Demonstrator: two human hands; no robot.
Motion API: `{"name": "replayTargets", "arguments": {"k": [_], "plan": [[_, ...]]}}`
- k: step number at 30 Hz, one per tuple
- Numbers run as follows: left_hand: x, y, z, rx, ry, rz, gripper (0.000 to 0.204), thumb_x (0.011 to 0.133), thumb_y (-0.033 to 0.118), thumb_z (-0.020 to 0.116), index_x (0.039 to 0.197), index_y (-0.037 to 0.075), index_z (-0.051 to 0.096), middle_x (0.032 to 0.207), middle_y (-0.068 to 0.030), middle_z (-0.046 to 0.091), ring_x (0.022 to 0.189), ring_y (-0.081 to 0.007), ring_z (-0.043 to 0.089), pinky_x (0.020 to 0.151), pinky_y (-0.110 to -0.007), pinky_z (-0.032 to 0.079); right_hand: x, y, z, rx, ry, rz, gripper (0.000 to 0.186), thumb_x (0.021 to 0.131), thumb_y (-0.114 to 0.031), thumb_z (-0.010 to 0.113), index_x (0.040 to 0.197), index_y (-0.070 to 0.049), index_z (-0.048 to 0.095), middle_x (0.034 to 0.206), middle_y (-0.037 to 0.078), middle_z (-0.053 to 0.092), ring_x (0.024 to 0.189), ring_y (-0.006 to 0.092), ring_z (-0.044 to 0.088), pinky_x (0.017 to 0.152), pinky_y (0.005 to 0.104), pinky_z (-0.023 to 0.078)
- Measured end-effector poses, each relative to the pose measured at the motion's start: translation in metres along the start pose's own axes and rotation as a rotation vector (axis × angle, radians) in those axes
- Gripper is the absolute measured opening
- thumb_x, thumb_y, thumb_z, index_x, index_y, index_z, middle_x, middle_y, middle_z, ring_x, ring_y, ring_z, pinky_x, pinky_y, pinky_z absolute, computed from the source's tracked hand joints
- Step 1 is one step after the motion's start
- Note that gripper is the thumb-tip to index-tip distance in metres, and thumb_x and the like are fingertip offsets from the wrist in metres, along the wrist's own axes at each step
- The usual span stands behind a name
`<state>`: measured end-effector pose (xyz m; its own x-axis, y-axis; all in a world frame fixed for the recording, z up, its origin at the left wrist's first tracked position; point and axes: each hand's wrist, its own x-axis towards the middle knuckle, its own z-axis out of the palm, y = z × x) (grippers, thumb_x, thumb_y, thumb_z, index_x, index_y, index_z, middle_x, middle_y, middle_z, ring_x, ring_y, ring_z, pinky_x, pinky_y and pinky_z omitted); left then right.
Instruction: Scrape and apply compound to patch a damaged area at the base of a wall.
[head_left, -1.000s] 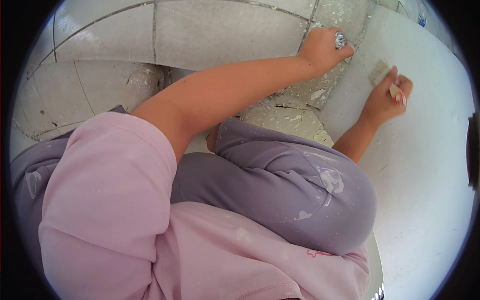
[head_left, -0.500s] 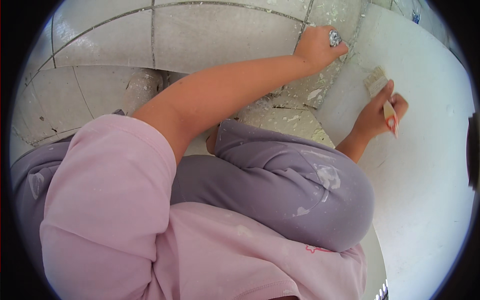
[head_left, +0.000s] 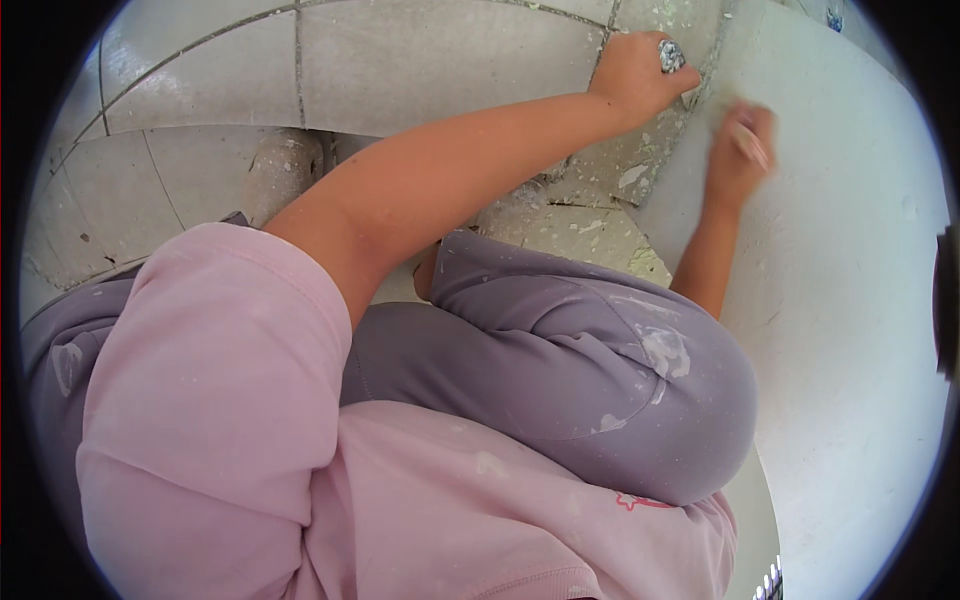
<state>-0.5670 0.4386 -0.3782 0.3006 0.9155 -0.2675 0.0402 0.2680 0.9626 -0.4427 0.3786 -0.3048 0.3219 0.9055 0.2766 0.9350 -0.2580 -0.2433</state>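
My right hand (head_left: 740, 165) is closed round a paintbrush (head_left: 753, 148) in front of the white surface. Motion smears the brush, and its bristles show only as a pale blur past the fingers. Farther left, my left hand (head_left: 635, 80) is a closed fist above the tiled floor. Out of the fist pokes the rounded, silvery, speckled end of an object (head_left: 671, 57); the rest of it is hidden in the fingers, so I cannot tell its kind. The white surface (head_left: 840, 300) is smooth and fills the right side.
Pale floor tiles (head_left: 450, 60) with dark joints lie on the far side. Paint flakes and splashes cover the strip of floor (head_left: 635, 180) beside the white surface. My bent knee (head_left: 680, 400) in paint-stained grey trousers is between my body and my hands. A small blue thing (head_left: 834, 19) shows far right.
My right hand has swept the brush away from me and slightly left along the white surface. My left hand has shifted slightly farther away, still closed on the silvery-ended object.
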Motion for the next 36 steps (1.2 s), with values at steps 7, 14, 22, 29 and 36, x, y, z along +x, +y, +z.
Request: {"name": "replayTargets", "arguments": {"k": [7,14,22,29,36], "plan": [[0.0,0.008,-0.013,-0.022,-0.041,0.013,0.037,0.069,0.032,0.071,0.072,-0.005,0.064,0.066,-0.023,0.063,0.064,-0.0378,0.063,0.063,-0.043,0.051,0.009,-0.032,-0.006,-0.067,0.164,0.101,0.018,0.094,-0.013,0.048,0.078,-0.006,0.045,0.067,0.016,0.052,0.058,0.0366,0.052,0.057,0.0393,0.046],[0.008,-0.003,-0.007,0.027,0.089,0.132,0.036,0.07,0.032,0.071,0.075,-0.003,0.066,0.066,-0.0213,0.063,0.063,-0.0372,0.063,0.064,-0.042,0.052,0.027,-0.023,-0.036,0.028,0.136,-0.018,0.02,0.088,-0.011,0.062,0.078,-0.005,0.045,0.068,0.006,0.053,0.063,0.0169,0.052,0.055,0.0325,0.044],[-0.007,0.016,-0.005,-0.051,-0.028,-0.027,0.034,0.071,0.031,0.07,0.073,-0.003,0.065,0.062,-0.0201,0.062,0.06,-0.0354,0.063,0.063,-0.043,0.052,0.026,-0.018,-0.065,-0.066,0.231,0.112,0.039,0.082,-0.02,0.077,0.073,-0.005,0.042,0.065,0.003,0.048,0.059,0.0127,0.048,0.053,0.0269,0.043],[0.001,0.004,-0.001,0.01,0.026,0.047,0.033,0.071,0.03,0.069,0.074,-0.003,0.065,0.063,-0.0208,0.063,0.06,-0.0353,0.063,0.063,-0.043,0.052,0.019,-0.021,-0.014,-0.139,0.092,0.015,0.023,0.087,-0.02,0.067,0.08,-0.003,0.053,0.065,0.01,0.059,0.058,0.021,0.058,0.055,0.035,0.047],[-0.005,0.005,0.001,-0.109,-0.008,-0.013,0.034,0.071,0.031,0.069,0.075,-0.003,0.065,0.064,-0.0193,0.064,0.06,-0.034,0.064,0.063,-0.041,0.052,0.046,-0.02,-0.042,0.01,0.057,0.033,0.027,0.085,-0.017,0.068,0.075,-0.002,0.047,0.064,0.009,0.058,0.059,0.0192,0.059,0.054,0.0352,0.047]]}}
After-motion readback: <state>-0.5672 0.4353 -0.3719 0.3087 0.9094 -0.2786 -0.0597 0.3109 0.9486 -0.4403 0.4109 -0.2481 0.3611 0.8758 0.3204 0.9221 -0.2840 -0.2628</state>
